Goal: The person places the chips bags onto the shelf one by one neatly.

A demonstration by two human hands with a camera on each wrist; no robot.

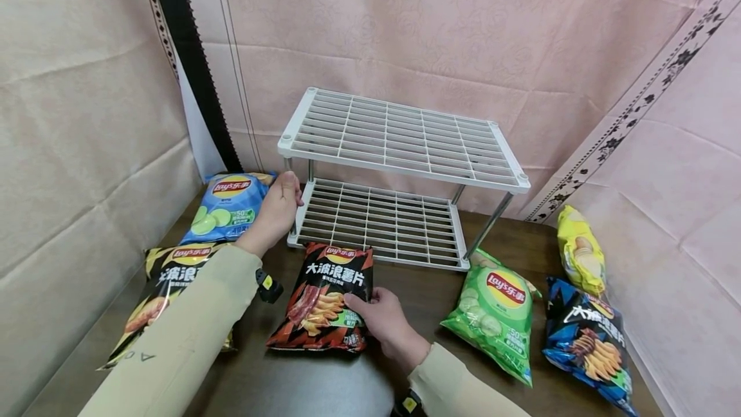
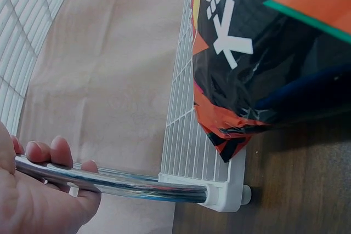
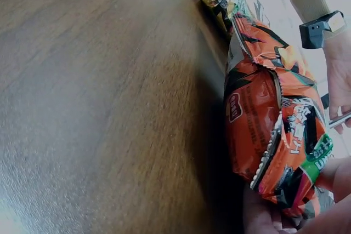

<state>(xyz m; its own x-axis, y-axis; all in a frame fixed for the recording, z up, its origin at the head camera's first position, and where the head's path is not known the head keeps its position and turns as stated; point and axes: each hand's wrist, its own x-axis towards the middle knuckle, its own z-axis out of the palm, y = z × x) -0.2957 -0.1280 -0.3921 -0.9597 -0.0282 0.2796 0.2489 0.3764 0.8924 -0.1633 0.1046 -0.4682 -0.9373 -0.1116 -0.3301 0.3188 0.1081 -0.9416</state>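
Note:
My left hand grips the front left metal post of a white two-tier rack, with fingers wrapped round it in the left wrist view. A black and red bag of chips stands in front of the rack, its top edge overlapping the lower shelf in the head view. My right hand holds this bag by its lower right side, thumb on the printed front and fingers behind. In the right wrist view the back seam of the bag shows, close over the wooden table.
At left lie a blue chip bag and a black and yellow one, partly behind my left sleeve. Right of the rack are green, dark blue and yellow bags. Pink cloth hangs behind the brown table.

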